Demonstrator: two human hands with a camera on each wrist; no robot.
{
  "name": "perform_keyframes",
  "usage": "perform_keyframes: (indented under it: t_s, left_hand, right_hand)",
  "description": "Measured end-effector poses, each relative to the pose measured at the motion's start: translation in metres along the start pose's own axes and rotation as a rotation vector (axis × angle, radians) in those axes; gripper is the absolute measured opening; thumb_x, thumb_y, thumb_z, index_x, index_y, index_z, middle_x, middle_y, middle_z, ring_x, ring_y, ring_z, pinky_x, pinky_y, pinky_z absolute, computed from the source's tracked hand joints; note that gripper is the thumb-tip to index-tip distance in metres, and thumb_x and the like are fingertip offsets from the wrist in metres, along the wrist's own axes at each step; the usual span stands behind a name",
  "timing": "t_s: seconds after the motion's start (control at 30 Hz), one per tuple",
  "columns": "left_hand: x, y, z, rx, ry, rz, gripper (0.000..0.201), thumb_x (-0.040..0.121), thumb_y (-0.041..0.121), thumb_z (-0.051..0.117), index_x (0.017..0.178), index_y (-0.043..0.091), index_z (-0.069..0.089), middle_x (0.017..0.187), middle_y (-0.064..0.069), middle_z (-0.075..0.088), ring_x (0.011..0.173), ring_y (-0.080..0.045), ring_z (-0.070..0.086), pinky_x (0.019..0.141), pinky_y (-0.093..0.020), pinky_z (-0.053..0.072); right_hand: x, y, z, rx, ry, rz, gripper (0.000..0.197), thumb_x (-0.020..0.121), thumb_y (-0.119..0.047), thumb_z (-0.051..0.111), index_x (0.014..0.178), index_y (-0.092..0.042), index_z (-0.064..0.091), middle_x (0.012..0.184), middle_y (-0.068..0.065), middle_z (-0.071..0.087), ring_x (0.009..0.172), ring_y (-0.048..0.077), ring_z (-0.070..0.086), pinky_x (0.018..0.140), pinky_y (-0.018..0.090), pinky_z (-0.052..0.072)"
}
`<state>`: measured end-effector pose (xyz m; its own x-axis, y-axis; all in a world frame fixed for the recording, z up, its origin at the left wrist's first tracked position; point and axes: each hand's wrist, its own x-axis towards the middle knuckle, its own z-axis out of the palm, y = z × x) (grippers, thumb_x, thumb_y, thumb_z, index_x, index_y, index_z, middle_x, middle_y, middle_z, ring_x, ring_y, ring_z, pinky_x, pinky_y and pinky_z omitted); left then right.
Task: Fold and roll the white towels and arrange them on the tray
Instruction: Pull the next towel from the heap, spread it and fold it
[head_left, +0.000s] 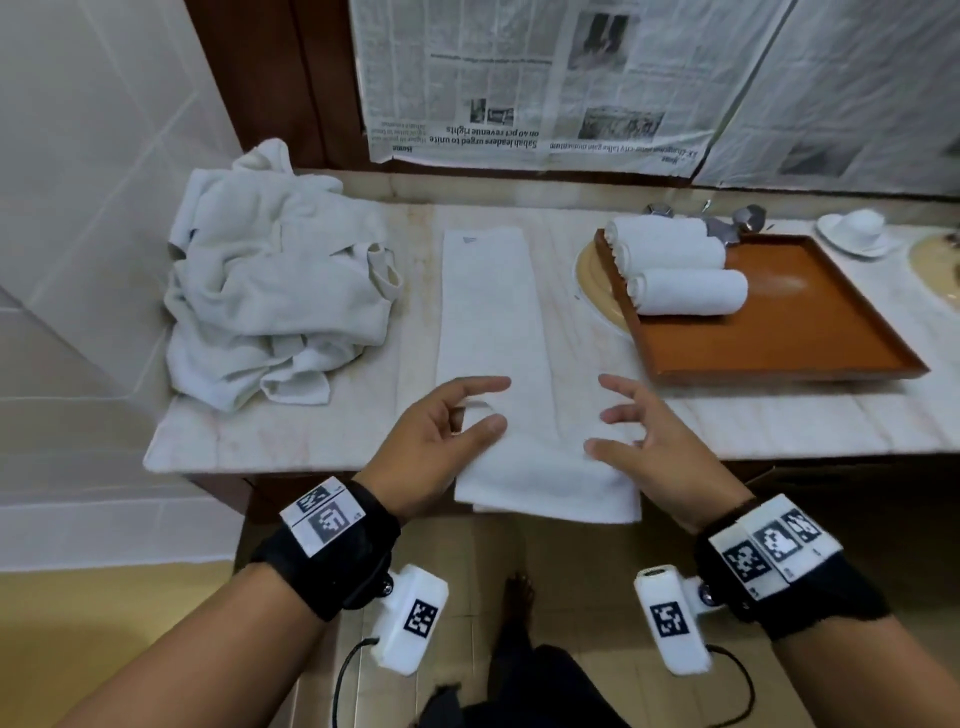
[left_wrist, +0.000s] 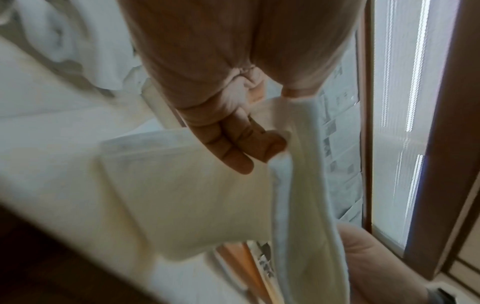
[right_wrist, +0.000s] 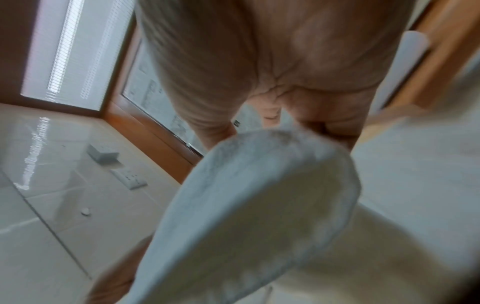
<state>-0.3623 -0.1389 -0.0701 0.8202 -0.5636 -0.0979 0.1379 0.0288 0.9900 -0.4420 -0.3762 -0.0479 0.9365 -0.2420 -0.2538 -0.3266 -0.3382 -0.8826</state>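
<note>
While the folded white towel is lying lengthwise on the marble counter, I am seeing both hands pinching its near end: left hand and right hand, thumbs under, fingers loosely spread.

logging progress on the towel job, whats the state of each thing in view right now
long white folded towel: flat strip on the marble counter, near end hanging over the edge
three rolled white towels: side by side on the tray's far left
orange-brown wooden tray: mostly bare
crumpled white towel pile: unfolded
white cup: upside down on saucer
left hand: on the strip's near end
right hand: likewise
</note>
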Motion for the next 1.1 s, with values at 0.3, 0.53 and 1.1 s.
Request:
perform_keyframes:
  t_s: [0.3, 0.53, 1.1]
  left_hand:
    - [0.138, 0.058, -0.033, -0.173, 0.338, 0.063, 0.033, 0.093, -0.001, 0.060, 0.125, 0.005, 0.055, 0.071, -0.002, 0.064, 0.067, -0.013, 0.064, 0.061, -0.024, 0.053]
    - [0.236, 0.022, -0.078, -0.008, 0.489, -0.371, 0.050, 0.098, 0.041, 0.055, 0.138, 0.018, 0.037, 0.111, -0.009, 0.062, 0.092, -0.025, 0.072, 0.088, -0.039, 0.053]
    - [0.234, -0.053, -0.073, 1.236, -0.165, -0.366, 0.023, 0.089, 0.039, 0.064, 0.091, 0.016, 0.068, 0.095, 0.001, 0.060, 0.084, -0.018, 0.059, 0.072, -0.027, 0.045]
  right_hand:
    - [0.155, -0.060, -0.029, 0.416, 0.109, -0.241, 0.025, 0.092, -0.001, 0.064, 0.101, -0.023, 0.069, 0.109, 0.007, 0.065, 0.100, 0.016, 0.062, 0.091, 0.037, 0.051]
    - [0.291, -0.029, -0.006, -0.076, 0.021, 0.023, 0.077, 0.091, -0.064, 0.050, 0.155, -0.029, 0.024, 0.161, 0.004, 0.017, 0.143, 0.027, 0.033, 0.116, 0.045, 0.032]
    - [0.281, 0.033, 0.021, -0.747, -0.312, -0.147, 0.036, 0.090, -0.036, 0.064, 0.124, -0.028, 0.057, 0.120, -0.004, 0.050, 0.106, 0.017, 0.058, 0.094, 0.032, 0.047]
